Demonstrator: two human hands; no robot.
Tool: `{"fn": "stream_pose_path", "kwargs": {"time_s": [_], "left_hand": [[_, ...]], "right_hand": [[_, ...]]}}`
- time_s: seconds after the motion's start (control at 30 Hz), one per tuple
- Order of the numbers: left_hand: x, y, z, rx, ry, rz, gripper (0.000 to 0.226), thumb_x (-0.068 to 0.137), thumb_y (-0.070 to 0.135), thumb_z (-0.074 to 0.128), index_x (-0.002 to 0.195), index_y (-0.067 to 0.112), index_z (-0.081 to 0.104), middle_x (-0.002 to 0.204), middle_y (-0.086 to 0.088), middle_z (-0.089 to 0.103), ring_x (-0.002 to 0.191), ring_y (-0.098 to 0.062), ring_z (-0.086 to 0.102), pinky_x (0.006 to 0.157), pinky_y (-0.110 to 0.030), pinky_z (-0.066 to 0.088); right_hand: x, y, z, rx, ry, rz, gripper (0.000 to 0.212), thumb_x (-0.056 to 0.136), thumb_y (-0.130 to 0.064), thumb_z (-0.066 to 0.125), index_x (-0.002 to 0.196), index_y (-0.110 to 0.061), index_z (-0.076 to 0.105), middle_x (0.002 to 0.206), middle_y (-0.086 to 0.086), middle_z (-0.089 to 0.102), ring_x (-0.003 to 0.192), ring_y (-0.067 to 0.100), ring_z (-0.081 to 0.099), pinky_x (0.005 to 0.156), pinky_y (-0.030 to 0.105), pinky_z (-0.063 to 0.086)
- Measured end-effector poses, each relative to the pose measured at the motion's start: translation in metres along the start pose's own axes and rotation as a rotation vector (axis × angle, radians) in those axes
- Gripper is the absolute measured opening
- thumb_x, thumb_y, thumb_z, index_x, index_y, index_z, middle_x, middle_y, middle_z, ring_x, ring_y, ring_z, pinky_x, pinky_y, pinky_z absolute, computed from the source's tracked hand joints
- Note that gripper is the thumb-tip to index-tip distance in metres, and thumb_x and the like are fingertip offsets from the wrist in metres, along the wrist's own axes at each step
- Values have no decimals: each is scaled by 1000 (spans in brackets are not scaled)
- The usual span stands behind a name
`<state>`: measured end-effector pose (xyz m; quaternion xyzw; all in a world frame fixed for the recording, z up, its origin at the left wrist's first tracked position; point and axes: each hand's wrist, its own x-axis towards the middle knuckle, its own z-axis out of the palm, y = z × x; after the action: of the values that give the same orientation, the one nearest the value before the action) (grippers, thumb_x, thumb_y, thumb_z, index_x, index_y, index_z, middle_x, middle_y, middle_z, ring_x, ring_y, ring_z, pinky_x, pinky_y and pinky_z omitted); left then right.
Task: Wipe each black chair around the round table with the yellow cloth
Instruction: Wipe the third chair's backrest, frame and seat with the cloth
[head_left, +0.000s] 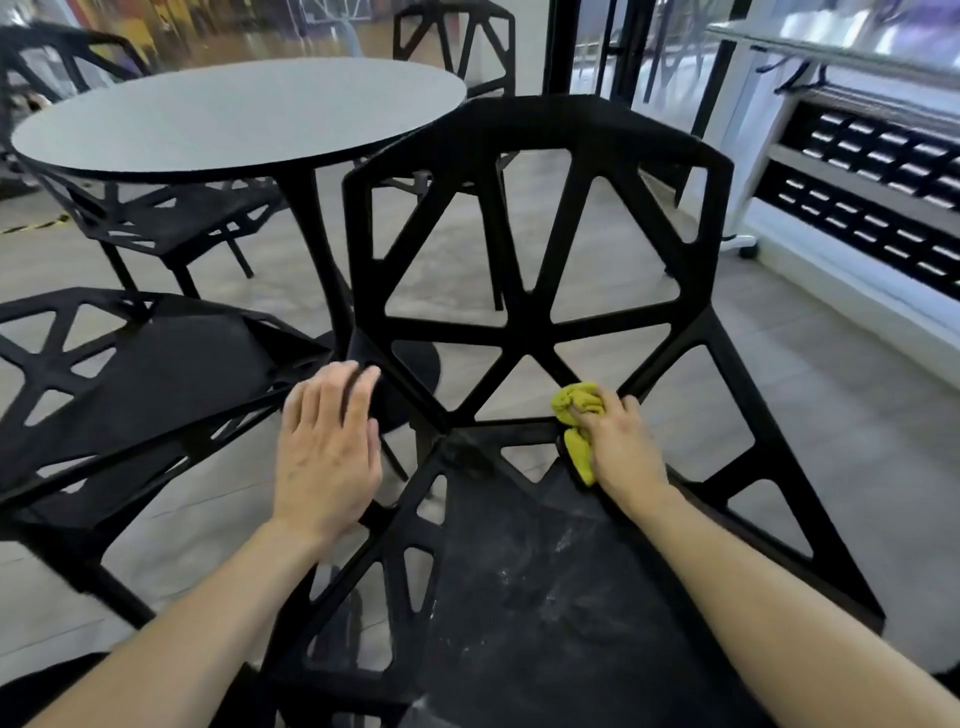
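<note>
A black lattice chair (540, 332) stands right in front of me, its dusty seat below my arms. My right hand (621, 441) grips the crumpled yellow cloth (577, 415) and presses it on the bar where the backrest meets the seat. My left hand (327, 447) lies with straight fingers at the left lower edge of the same chair's backrest. The round grey table (234, 114) stands behind the chair.
Another black chair (135, 364) sits close at my left. Two more black chairs (156, 218) (457, 47) stand under the table's left side and behind it. A white folding table and a vented white wall unit (857, 171) run along the right.
</note>
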<state>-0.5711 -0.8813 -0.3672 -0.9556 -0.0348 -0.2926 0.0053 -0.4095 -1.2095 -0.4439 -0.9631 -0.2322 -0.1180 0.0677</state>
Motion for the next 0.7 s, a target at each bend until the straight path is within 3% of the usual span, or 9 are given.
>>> {"fn": "stream_pose_path", "kwargs": {"time_s": [0.1,0.2,0.33,0.43,0.57,0.63,0.7], "left_hand": [[21,14,6,24,-97,166,60,93,13,65,152,5,54,158,-17,47,152,-37,40,129,-54,27],[62,41,15,12,-142,178,64,91,16,64,153,3,51,162,-17,46,155,-36,37,131,-52,24],[121,65,39,83,-387,109,73,99,35,56,163,7,37,166,-12,45,155,-30,38,132,-46,20],[149,75,56,151,-560,105,72,105,52,42,167,17,30,163,-6,47,150,-30,43,127,-47,26],[151,78,65,205,-578,118,73,103,58,45,166,26,28,160,-6,45,148,-33,41,120,-49,30],[150,70,66,217,-578,131,72,102,56,44,167,29,25,158,-7,46,147,-32,42,119,-48,31],[149,66,64,197,-596,132,73,101,53,44,167,31,24,156,-6,47,145,-31,42,119,-48,31]], "right_hand": [[14,-13,-23,74,87,-9,43,86,-10,67,125,-27,72,128,1,50,107,28,47,78,45,56],[42,-31,-43,33,233,-158,36,90,-10,59,123,-22,70,140,3,53,109,28,49,71,33,48],[14,7,-6,5,-32,-114,30,102,-33,54,127,-33,70,145,1,40,112,28,45,82,48,59],[2,28,-7,-10,-106,-100,32,103,-28,52,130,-32,68,137,1,41,105,29,43,81,49,58],[26,-23,-36,62,187,-217,33,92,-5,55,118,-16,72,138,6,56,105,31,50,80,42,51],[45,-48,-46,44,272,-357,26,94,-7,52,112,-13,70,144,10,55,105,32,50,82,40,48],[60,-41,-50,1,244,-384,17,94,-16,60,107,-15,71,146,9,53,105,32,51,78,42,52]]}}
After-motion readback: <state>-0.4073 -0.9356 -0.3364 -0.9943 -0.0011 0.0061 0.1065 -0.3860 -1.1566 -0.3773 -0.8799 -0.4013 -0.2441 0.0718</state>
